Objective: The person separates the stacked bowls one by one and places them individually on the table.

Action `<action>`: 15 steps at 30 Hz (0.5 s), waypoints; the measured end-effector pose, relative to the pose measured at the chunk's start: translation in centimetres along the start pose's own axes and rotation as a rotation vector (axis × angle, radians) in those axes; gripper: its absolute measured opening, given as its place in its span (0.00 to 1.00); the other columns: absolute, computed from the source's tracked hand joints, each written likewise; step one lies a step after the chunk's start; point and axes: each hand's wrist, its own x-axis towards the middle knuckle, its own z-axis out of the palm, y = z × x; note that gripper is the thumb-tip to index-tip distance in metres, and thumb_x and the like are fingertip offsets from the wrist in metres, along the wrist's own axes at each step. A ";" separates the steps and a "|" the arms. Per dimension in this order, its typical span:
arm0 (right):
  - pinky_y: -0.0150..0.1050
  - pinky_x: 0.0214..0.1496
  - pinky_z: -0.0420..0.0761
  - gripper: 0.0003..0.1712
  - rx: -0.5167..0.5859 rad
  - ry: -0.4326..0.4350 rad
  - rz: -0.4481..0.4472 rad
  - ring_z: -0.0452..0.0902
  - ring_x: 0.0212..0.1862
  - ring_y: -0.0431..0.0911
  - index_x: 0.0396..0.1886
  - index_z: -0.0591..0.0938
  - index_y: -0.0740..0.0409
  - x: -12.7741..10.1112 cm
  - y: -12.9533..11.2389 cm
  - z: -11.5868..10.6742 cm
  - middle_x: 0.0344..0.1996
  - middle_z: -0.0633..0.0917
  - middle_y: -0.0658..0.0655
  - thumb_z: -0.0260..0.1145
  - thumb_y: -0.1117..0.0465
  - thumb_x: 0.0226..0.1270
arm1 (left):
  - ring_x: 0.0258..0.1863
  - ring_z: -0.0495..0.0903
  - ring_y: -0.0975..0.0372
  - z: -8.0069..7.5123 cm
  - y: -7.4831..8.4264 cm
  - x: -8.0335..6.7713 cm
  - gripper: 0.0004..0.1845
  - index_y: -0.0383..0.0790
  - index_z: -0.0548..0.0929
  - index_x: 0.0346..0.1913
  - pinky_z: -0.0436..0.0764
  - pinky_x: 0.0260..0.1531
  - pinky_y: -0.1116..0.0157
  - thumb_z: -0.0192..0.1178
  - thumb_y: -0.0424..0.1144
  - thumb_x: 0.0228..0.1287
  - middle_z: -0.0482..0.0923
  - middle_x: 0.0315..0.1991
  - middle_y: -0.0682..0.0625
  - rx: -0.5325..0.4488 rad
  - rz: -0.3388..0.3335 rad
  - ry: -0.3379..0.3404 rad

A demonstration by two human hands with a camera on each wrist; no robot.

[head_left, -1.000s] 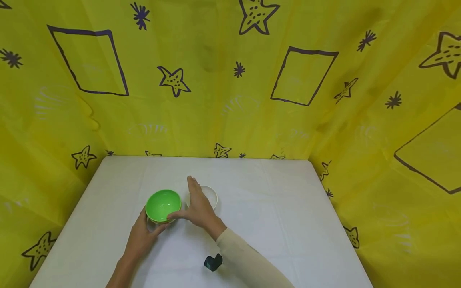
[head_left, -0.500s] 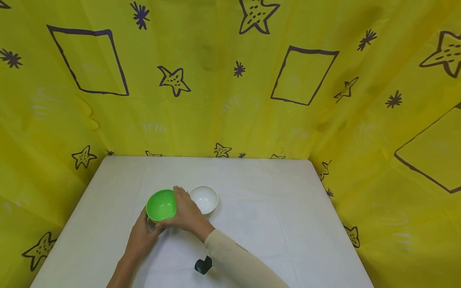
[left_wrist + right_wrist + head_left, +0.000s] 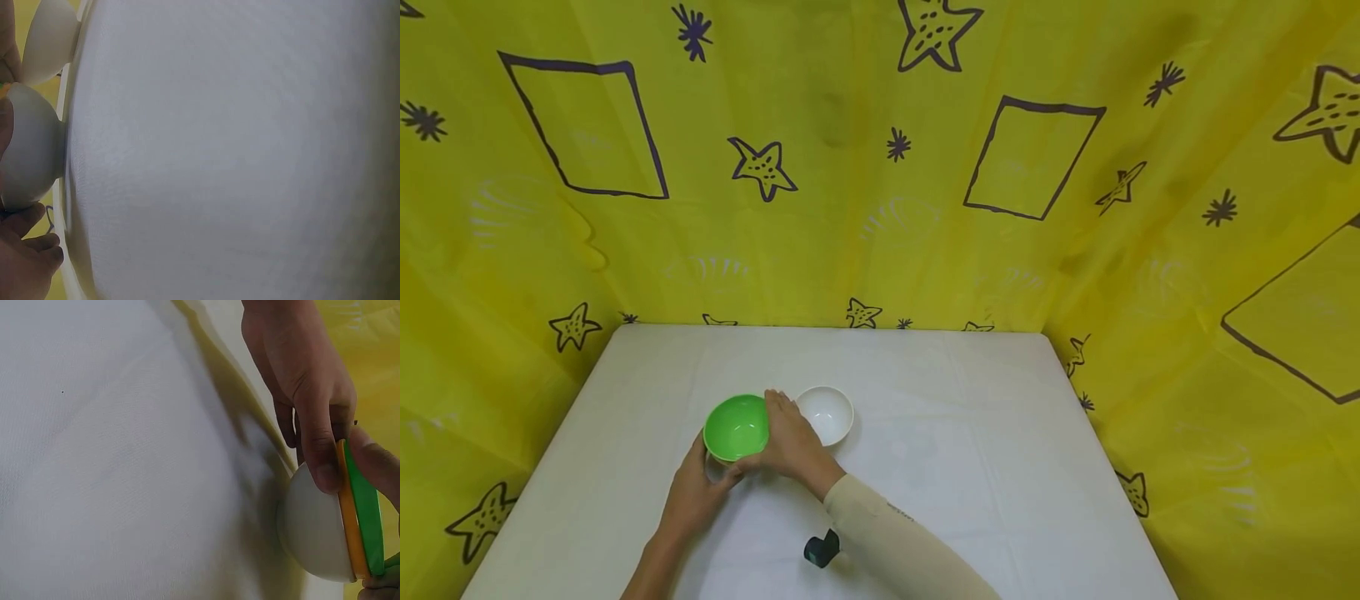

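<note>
A green bowl tops a nested stack on the table's left half. Below its rim an orange band of another bowl shows, sitting in a white bowl. My left hand grips the stack from the near left, its thumb against the white bowl's side in the right wrist view. On the right, my right hand holds the green bowl at its rim, thumb on the near side and fingers on the far side. A second white bowl stands upright just beyond the right hand, partly covered by it.
A white cloth covers the table. Yellow patterned curtain encloses its back and sides. A small dark object shows beside the right sleeve.
My right hand has moved left from in front of the second white bowl onto the green bowl's rim, uncovering more of that white bowl. The left hand and stack have stayed in place.
</note>
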 end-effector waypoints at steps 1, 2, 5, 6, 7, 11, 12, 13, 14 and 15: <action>0.42 0.75 0.71 0.75 -0.003 -0.001 -0.003 0.62 0.79 0.52 0.80 0.62 0.66 0.0 0.0 0.0 0.76 0.70 0.61 0.88 0.33 0.40 | 0.73 0.59 0.27 0.0 0.0 0.0 0.50 0.23 0.55 0.79 0.61 0.69 0.29 0.75 0.37 0.64 0.60 0.74 0.22 0.001 -0.001 -0.001; 0.42 0.75 0.71 0.74 -0.008 0.002 -0.008 0.63 0.79 0.52 0.80 0.62 0.66 0.0 0.0 0.0 0.76 0.70 0.61 0.88 0.33 0.41 | 0.73 0.59 0.27 0.0 0.0 0.0 0.50 0.23 0.55 0.79 0.61 0.69 0.29 0.75 0.36 0.64 0.60 0.74 0.22 0.000 -0.003 -0.003; 0.42 0.74 0.72 0.71 -0.020 0.012 -0.026 0.65 0.78 0.52 0.78 0.65 0.64 0.0 0.1 0.0 0.72 0.74 0.60 0.88 0.34 0.41 | 0.73 0.59 0.27 0.0 0.0 0.0 0.50 0.23 0.55 0.79 0.61 0.69 0.29 0.75 0.36 0.64 0.60 0.75 0.22 0.004 -0.008 -0.005; 0.41 0.73 0.73 0.69 -0.020 0.020 -0.033 0.66 0.77 0.52 0.76 0.67 0.63 0.1 0.1 0.0 0.70 0.76 0.58 0.88 0.34 0.40 | 0.73 0.59 0.27 0.0 0.0 0.0 0.50 0.23 0.55 0.79 0.61 0.70 0.29 0.75 0.36 0.64 0.60 0.75 0.22 0.002 -0.010 -0.006; 0.41 0.73 0.74 0.68 -0.020 0.025 -0.037 0.67 0.76 0.52 0.75 0.68 0.62 0.1 0.2 0.1 0.68 0.78 0.57 0.89 0.34 0.40 | 0.73 0.59 0.28 0.0 0.0 0.0 0.50 0.23 0.55 0.79 0.61 0.70 0.29 0.75 0.36 0.64 0.60 0.75 0.22 0.001 -0.010 -0.008; 0.39 0.68 0.78 0.62 -0.003 0.032 -0.031 0.69 0.74 0.50 0.71 0.72 0.57 0.3 0.3 0.1 0.60 0.81 0.52 0.89 0.35 0.39 | 0.74 0.59 0.28 0.0 -0.1 0.0 0.50 0.23 0.55 0.79 0.61 0.70 0.30 0.75 0.38 0.64 0.60 0.75 0.22 0.002 -0.016 -0.007; 0.38 0.67 0.78 0.61 0.002 0.031 -0.026 0.70 0.74 0.50 0.70 0.72 0.56 0.3 0.3 0.1 0.60 0.81 0.52 0.89 0.35 0.39 | 0.74 0.59 0.28 0.0 -0.1 0.0 0.50 0.23 0.55 0.79 0.61 0.70 0.30 0.75 0.38 0.64 0.60 0.75 0.23 0.003 -0.019 -0.005; 0.38 0.67 0.78 0.61 0.006 0.027 -0.019 0.69 0.74 0.49 0.70 0.72 0.55 0.3 0.3 0.1 0.60 0.81 0.51 0.89 0.35 0.39 | 0.74 0.59 0.29 0.1 -0.1 0.0 0.50 0.23 0.56 0.79 0.61 0.70 0.30 0.75 0.39 0.64 0.60 0.75 0.23 0.004 -0.020 -0.003; 0.38 0.66 0.79 0.60 0.011 0.028 -0.015 0.70 0.74 0.49 0.69 0.73 0.55 0.3 0.3 0.1 0.59 0.81 0.51 0.89 0.34 0.39 | 0.74 0.59 0.29 0.1 -0.2 0.0 0.50 0.23 0.56 0.79 0.61 0.70 0.30 0.75 0.39 0.65 0.60 0.75 0.23 0.006 -0.023 -0.003; 0.38 0.65 0.79 0.60 0.015 0.030 -0.012 0.70 0.73 0.49 0.69 0.73 0.54 0.3 0.3 0.2 0.58 0.81 0.50 0.89 0.34 0.38 | 0.74 0.59 0.29 0.1 -0.2 0.0 0.50 0.23 0.56 0.79 0.61 0.70 0.30 0.75 0.39 0.65 0.60 0.75 0.23 0.007 -0.024 -0.002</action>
